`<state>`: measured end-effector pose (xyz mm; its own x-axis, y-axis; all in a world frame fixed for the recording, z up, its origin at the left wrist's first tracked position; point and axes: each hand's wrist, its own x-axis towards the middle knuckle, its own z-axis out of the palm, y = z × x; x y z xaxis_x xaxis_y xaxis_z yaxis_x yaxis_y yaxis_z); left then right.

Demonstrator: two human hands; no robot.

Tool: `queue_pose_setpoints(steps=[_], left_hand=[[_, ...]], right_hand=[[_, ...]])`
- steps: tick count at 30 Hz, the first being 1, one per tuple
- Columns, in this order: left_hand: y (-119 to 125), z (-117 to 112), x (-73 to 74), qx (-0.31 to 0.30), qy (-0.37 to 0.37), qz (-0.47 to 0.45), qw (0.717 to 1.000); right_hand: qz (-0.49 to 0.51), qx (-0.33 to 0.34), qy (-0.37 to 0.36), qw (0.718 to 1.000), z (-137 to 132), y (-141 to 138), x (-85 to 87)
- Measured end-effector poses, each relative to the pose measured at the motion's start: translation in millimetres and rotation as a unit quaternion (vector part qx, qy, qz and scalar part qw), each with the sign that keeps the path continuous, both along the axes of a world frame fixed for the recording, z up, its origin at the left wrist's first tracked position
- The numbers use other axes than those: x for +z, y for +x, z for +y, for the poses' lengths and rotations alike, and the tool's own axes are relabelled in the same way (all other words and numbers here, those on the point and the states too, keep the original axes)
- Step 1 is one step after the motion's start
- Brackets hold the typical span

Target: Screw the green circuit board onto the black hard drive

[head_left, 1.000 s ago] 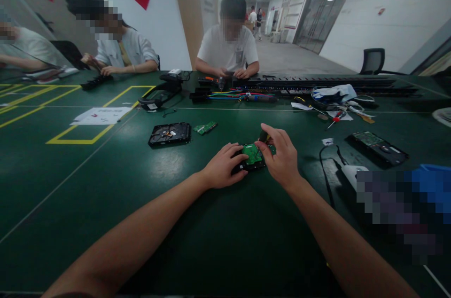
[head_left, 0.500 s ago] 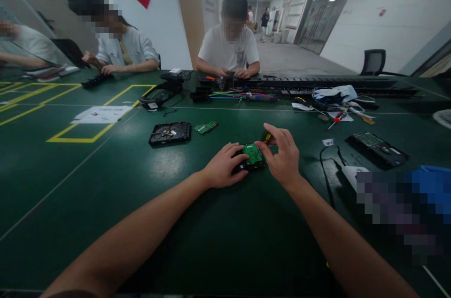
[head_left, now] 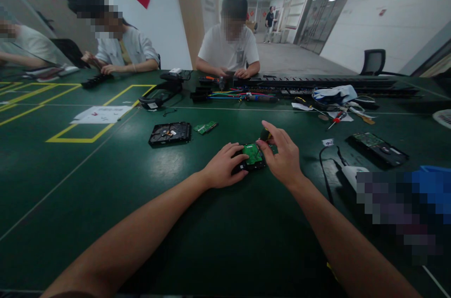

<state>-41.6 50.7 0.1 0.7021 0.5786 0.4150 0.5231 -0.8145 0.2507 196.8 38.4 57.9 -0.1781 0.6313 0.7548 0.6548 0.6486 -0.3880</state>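
Observation:
A hard drive with a green circuit board on top lies on the green table in front of me. My left hand rests on its left side, fingers curled over the edge and holding it down. My right hand is closed around a small screwdriver with a black and yellow handle, its tip pointing down at the board's right side.
A second hard drive and a loose green board lie to the left. Another drive lies to the right, near a white device with a black cable. Wires and tools clutter the far side, where people sit working.
My right hand's fingers have shifted slightly around the screwdriver handle. My left hand and the drive have stayed in place.

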Motion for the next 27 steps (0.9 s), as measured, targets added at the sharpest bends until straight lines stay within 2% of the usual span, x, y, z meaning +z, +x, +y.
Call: queue_pose_setpoints(steps=[6,11,13,21,24,27], left_hand=[[-0.2,0.2,-1.6,-0.002,0.006,-0.005,1.0],[-0.3,-0.5,-0.6,-0.001,0.007,-0.009,1.0],[-0.4,-0.6,-0.5,-0.001,0.006,-0.012,1.0],[-1.0,-0.7,-0.3,-0.003,-0.001,-0.016,1.0],[-1.2,-0.6,-0.3,-0.004,-0.001,-0.014,1.0],[-1.2,-0.2,-1.1,-0.005,0.0,-0.014,1.0]], right_hand=[[0.01,0.001,-0.033,0.999,-0.7,1.1,0.9],[0.039,0.045,-0.055,0.997,-2.6,1.6,0.8],[0.039,0.046,-0.044,0.997,-4.4,1.1,1.8],[0.012,-0.018,0.03,0.999,-9.3,0.8,6.9],[0.009,-0.005,0.032,0.999,-8.1,1.9,5.3],[0.021,0.022,0.004,1.0,-7.3,2.3,1.9]])
